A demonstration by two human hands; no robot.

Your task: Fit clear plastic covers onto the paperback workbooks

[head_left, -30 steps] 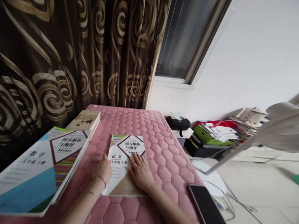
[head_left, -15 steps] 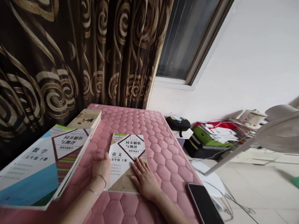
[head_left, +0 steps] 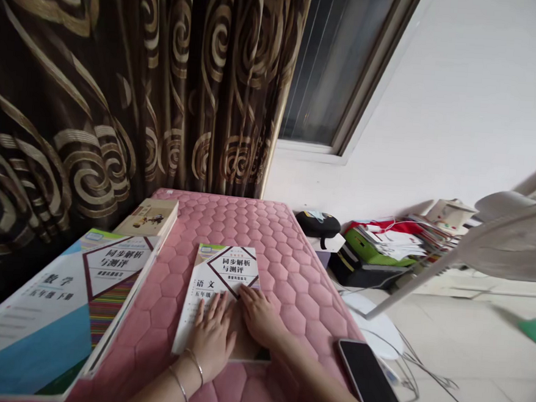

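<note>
A thin workbook [head_left: 225, 271] with a white, tan and striped cover lies flat on the pink quilted table cover [head_left: 286, 269]. My left hand [head_left: 213, 335] rests flat on the lower half of its cover, fingers stretched out, with bracelets on the wrist. My right hand [head_left: 260, 314] lies on the workbook's right side, fingers spread and pointing up-left. Neither hand grips anything.
A large blue and white workbook [head_left: 53, 308] sits on a stack at the left, with a smaller book [head_left: 150, 216] behind it. A dark phone [head_left: 372, 386] lies at the table's right edge. A patterned curtain [head_left: 120, 80], a fan [head_left: 499, 241] and a cluttered pile [head_left: 384, 240] surround the table.
My left hand moved from the workbook's left edge onto its cover and now lies flat. My right hand shifted slightly. The workbook has turned a little.
</note>
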